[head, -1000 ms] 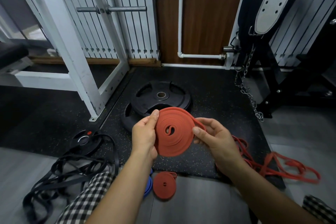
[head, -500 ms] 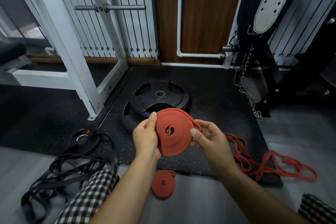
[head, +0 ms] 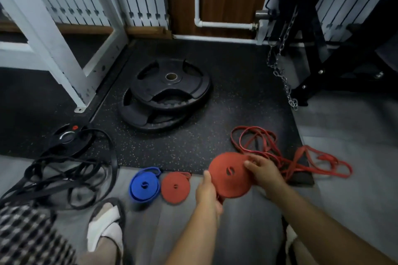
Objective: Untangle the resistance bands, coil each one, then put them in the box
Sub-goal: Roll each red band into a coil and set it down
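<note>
Grey floor point(head: 344, 135) carries blue coil point(head: 144, 185), small red coil point(head: 175, 187), black bands point(head: 64, 174).

Two black weight plates point(head: 165, 94) lie stacked, the top one offset, on the speckled mat point(head: 237, 101) at centre frame. A white rack leg point(head: 53, 49) slants through the upper left, and a chain point(head: 282, 66) hangs at upper right. A small plate point(head: 69, 137) sits at left, a white sandal point(head: 105, 228) at lower left.

Both forearms are bare, without sleeves; black-and-white checked trousers point(head: 23, 234) near left; a white sandal point(head: 105, 227) with dark sole.
</note>
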Tool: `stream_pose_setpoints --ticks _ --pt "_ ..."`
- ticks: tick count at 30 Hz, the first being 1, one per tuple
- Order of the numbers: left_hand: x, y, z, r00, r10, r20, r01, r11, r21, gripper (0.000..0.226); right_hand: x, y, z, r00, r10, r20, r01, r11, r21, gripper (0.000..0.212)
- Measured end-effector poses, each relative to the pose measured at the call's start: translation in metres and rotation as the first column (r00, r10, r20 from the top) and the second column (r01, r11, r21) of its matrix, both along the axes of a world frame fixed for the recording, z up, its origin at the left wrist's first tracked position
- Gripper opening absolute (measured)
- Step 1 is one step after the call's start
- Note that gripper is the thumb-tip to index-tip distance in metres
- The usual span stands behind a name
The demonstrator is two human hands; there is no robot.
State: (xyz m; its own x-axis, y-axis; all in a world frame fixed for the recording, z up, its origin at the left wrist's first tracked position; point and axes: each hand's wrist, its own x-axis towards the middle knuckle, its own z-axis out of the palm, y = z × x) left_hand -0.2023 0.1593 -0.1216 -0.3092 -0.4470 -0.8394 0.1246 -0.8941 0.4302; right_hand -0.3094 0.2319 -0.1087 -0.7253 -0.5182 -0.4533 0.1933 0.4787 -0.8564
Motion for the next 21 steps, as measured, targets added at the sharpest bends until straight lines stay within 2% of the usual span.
stream_pose_setpoints --ticks 2,4,7,13,17,20,21 --pt "0.012 0.009 -0.036 0.982 -0.094 0.161 0.089 0.995 0.038 0.036 0.004 0.006 -0.048 0.999 0.034 -0.015 -0.032 0.991 0.132 0.03" --pt "0.022 0.01 -0.068 0.944 -0.166 0.285 0.153 0.986 0.067 0.037 0.01 0.003 -0.089 0.997 0.071 -0.009 -0.068 0.978 0.195 0.028" --pt "0.028 0.004 -0.104 0.918 -0.2 0.342 0.17 0.978 0.117 0.035 0.017 -0.015 -0.137 0.995 0.1 -0.022 -0.092 0.966 0.242 0.026" --pt "0.026 -0.018 -0.17 0.92 -0.105 0.378 0.058 0.989 0.135 0.035 0.022 -0.051 -0.215 0.981 0.195 0.013 -0.191 0.946 0.262 0.028" --pt "0.017 -0.025 -0.194 0.911 -0.024 0.412 -0.01 0.997 0.08 0.032 0.02 -0.069 -0.231 0.966 0.238 -0.104 -0.207 0.948 0.241 0.03" --pt "0.013 -0.024 -0.212 0.849 0.076 0.523 -0.096 0.995 0.013 0.027 0.025 -0.07 -0.234 0.936 0.278 -0.215 -0.196 0.922 0.334 0.028" --pt "0.014 -0.022 -0.216 0.827 0.104 0.553 -0.136 0.99 0.018 0.019 0.028 -0.069 -0.235 0.929 0.277 -0.246 -0.176 0.914 0.365 0.028"
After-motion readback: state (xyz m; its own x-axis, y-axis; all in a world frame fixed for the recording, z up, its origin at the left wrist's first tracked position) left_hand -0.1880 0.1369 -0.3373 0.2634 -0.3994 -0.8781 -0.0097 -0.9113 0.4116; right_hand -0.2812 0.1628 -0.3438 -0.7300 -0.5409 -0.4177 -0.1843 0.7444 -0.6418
